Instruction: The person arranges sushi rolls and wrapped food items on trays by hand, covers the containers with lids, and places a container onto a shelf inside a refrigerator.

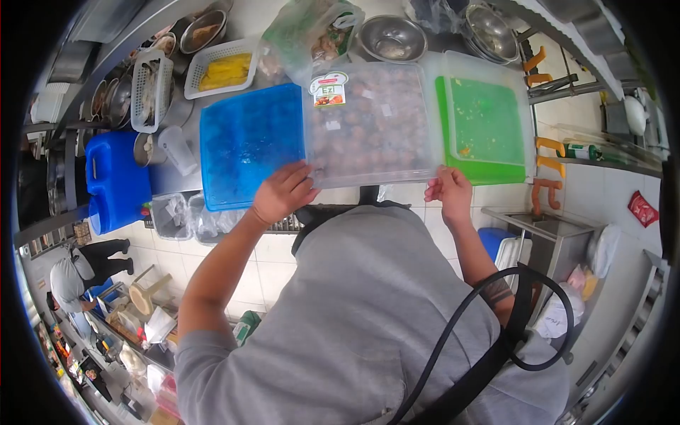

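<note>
A clear plastic lid [407, 127] with a printed label [329, 91] covers a box in front of me, and many round brown pieces show dimly through it. At its front left corner my left hand [285, 191] is closed on the lid's edge. My right hand [450, 193] pinches the front right corner, its fingers curled. On the left, beside the box, lies a blue-lidded box [248, 134] with darker shapes under its lid. A green cutting board [489, 124] lies to the right, with a translucent lid over part of it.
Behind the boxes stand a steel bowl [392, 38], a plastic bag of food [312, 35] and a white basket of yellow food [223, 69]. A blue jerrycan [117, 177] is at the left. Orange handles [549, 156] stick out at the right. Another person [71, 276] stands far left.
</note>
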Available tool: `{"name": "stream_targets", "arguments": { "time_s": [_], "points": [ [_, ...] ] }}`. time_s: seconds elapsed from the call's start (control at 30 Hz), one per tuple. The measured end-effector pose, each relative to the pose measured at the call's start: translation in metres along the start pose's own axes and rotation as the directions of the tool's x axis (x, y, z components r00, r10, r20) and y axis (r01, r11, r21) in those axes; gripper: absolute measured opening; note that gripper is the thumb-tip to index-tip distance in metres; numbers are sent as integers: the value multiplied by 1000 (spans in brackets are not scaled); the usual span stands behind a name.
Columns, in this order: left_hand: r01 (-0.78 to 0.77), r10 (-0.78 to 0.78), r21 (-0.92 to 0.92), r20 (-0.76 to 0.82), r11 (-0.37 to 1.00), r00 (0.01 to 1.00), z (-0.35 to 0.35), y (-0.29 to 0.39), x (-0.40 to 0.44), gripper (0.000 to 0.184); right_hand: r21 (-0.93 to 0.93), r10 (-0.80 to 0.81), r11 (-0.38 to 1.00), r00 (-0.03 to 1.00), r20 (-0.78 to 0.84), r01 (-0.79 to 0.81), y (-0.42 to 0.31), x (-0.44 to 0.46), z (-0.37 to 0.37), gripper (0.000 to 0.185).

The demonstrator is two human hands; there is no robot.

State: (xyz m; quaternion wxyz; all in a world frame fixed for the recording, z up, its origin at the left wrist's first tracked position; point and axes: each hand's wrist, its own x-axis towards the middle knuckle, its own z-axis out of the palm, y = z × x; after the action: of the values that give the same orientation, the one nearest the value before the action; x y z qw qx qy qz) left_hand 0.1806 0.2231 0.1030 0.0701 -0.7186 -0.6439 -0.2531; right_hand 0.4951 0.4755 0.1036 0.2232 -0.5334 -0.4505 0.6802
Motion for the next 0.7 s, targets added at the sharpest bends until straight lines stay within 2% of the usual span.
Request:
{"name": "stream_targets", "arguments": {
  "time_s": [0.07, 0.13, 0.17, 0.23, 0.43, 0.57, 0.63, 0.7],
  "points": [
    [24, -24, -4, 10, 1000, 1000, 8, 5, -6, 23, -60, 23, 998, 1000, 8, -22, -2, 1, -4, 33],
    [54, -54, 0, 18, 999, 998, 13, 7, -9, 22, -191, 113, 975, 994, -4, -112, 3, 7, -5, 33],
    [76, -76, -9, 22, 997, 997, 14, 7, -11, 23, -198, 113, 974, 994, 2, -110, 6, 9, -4, 33],
    [110, -109, -14, 26, 994, 994, 14, 10, -14, 23, -384, 72, 920, 997, -18, -74, 11, 9, -1, 34],
    [209, -207, -32, 40, 977, 977, 14, 16, -13, 22, -590, 69, 805, 998, -12, -63, 1, 8, 1, 39],
    [317, -318, -105, 6, 943, 948, 21, 18, -12, 22, -606, 76, 793, 997, 5, -58, 1, 14, -1, 41],
    [350, -355, -137, -8, 927, 935, 22, 20, -11, 22, -547, 103, 834, 994, 37, -66, 3, 17, -5, 43],
    [384, -390, -190, 7, 903, 921, 20, 19, -9, 21, -620, 115, 783, 991, 64, -51, -8, 18, -6, 44]
  ]
}}
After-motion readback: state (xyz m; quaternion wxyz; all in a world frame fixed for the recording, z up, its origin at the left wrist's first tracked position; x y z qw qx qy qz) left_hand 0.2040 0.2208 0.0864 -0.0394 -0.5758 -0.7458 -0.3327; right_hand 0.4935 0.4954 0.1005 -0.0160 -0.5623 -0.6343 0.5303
